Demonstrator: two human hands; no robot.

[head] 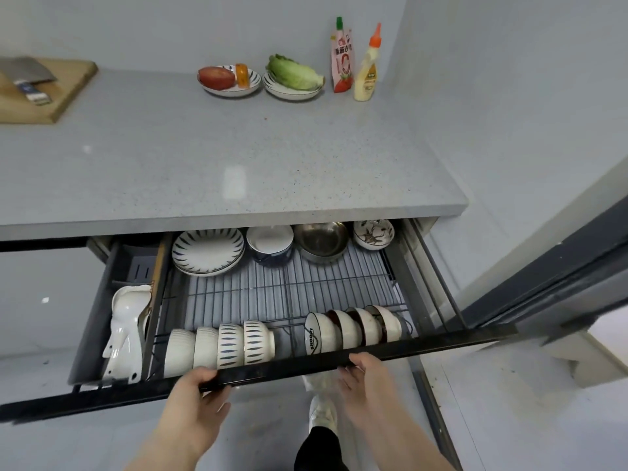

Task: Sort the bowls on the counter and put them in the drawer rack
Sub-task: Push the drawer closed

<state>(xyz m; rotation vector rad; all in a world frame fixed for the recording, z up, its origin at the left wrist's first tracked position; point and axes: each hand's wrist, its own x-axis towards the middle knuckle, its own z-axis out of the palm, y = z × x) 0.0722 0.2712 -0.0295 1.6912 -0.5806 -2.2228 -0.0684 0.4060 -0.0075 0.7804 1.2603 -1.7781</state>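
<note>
The drawer (424,345) under the grey counter (210,158) stands pulled out, its wire rack (272,290) showing. Along the rack's front, several white and blue-striped bowls (221,346) stand on edge at the left, and several white bowls with dark insides (353,328) stand on edge at the right. My left hand (198,392) grips the drawer's black front edge, fingers curled over it. My right hand (365,375) rests on the same edge further right, fingertips over the top.
At the rack's back sit striped plates (207,251), a blue-and-white bowl (270,244), a steel bowl (321,241) and a painted bowl (373,234). White spoons (125,331) fill the left compartment. On the counter: two plates with food (231,81), sauce bottles (367,68), cutting board with cleaver (37,90).
</note>
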